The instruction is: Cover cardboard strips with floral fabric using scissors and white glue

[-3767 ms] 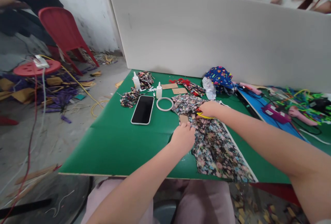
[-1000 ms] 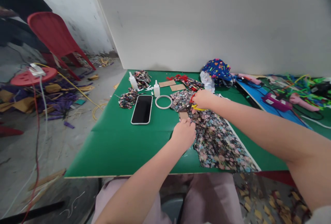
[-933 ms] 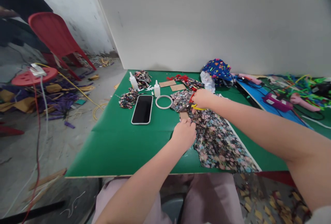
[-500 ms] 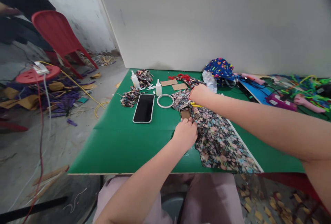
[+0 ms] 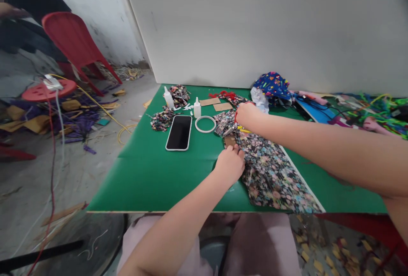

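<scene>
The right hand [image 5: 250, 116] grips scissors [image 5: 230, 130] at the far end of the cloth [image 5: 274, 176]; the left hand [image 5: 230, 163] holds card [image 5: 230, 141] along its left edge. Cloth slipping could misplace a cut (or nick fingers).

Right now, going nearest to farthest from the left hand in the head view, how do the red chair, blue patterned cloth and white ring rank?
1. White ring: ahead and left of the left hand.
2. Blue patterned cloth: farther ahead, to the right.
3. Red chair: far off to the left.
</scene>
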### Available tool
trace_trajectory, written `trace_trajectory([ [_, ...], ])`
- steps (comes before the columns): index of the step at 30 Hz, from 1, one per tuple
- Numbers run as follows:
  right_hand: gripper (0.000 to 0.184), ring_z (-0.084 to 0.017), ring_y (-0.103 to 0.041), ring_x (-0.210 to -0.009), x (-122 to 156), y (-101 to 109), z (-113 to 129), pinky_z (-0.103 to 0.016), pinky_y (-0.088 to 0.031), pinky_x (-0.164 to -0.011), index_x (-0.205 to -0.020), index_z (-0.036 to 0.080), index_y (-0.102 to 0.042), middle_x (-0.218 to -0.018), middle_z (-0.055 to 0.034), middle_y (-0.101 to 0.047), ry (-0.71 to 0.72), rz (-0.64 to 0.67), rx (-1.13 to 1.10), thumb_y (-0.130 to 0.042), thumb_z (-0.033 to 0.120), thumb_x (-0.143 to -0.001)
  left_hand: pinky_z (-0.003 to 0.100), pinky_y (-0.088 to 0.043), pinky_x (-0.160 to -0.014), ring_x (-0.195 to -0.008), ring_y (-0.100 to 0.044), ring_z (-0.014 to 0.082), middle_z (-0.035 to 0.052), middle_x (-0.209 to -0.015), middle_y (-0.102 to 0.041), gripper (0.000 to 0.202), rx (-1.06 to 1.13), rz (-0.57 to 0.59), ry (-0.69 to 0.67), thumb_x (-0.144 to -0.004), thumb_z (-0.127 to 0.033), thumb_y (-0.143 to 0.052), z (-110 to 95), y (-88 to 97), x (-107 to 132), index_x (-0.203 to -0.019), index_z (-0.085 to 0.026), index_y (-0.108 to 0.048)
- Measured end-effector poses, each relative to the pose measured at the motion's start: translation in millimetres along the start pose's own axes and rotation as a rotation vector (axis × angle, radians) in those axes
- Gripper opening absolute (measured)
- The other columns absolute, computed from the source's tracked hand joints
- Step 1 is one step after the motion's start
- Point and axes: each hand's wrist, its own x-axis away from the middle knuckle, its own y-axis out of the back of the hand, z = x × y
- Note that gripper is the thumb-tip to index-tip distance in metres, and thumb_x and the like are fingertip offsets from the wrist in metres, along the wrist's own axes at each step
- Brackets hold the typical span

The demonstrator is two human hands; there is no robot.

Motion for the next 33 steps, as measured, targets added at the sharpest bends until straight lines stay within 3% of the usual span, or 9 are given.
trace_trajectory([
  [5, 0.021, -0.026, -0.058, -0.094, 0.0, 4.1, 0.0, -0.037, -0.044, -0.072, -0.083, 0.013, -0.069, -0.094, -0.016, -0.066, -0.035, 0.002, -0.083, -0.05, 0.013, -0.073, 0.034, -0.043, -0.079, -0.096, -0.048, 0.023, 0.015, -0.113, -0.052, 0.024, 0.003, -0.001, -0.007, -0.082, -0.028, -0.043, 0.5, 1.2, 0.2, -0.098, -0.012, -0.052],
  [18, 0.028, -0.025, -0.055, -0.095, -11.9, 1.6, -7.6, -0.037, -0.044, -0.072, -0.084, 0.018, -0.069, -0.097, -0.0111, -0.067, -0.001, -0.023, -0.035, -0.046, 0.009, -0.071, 0.035, -0.042, -0.08, -0.093, -0.049, 0.0229, 0.0152, -0.108, -0.054, 0.022, 0.01, -0.024, -0.016, -0.082, -0.027, -0.041, 0.4, -0.5, 0.5, -0.093, -0.012, -0.052],
  [27, 0.024, -0.027, -0.056, -0.098, -3.7, 15.2, -6.2, -0.038, -0.044, -0.076, -0.089, 0.013, -0.068, -0.101, -0.0137, -0.065, 0.015, 0.037, -0.031, -0.048, 0.012, -0.076, 0.036, -0.042, -0.081, -0.095, -0.049, 0.0237, 0.0164, -0.111, -0.053, 0.024, 0.02, -0.017, -0.013, -0.082, -0.027, -0.043, 0.3, 0.4, 0.4, -0.096, -0.011, -0.051],
  [33, 0.024, -0.027, -0.06, -0.09, -5.5, 17.6, 4.2, -0.038, -0.047, -0.068, -0.091, 0.011, -0.067, -0.097, -0.015, -0.066, 0.006, 0.116, -0.036, -0.052, 0.009, -0.071, 0.035, -0.04, -0.083, -0.098, -0.049, 0.0239, 0.0174, -0.112, -0.053, 0.025, 0.031, 0.003, -0.024, -0.082, -0.026, -0.042, 0.6, 2.1, -0.1, -0.097, -0.009, -0.053],
])
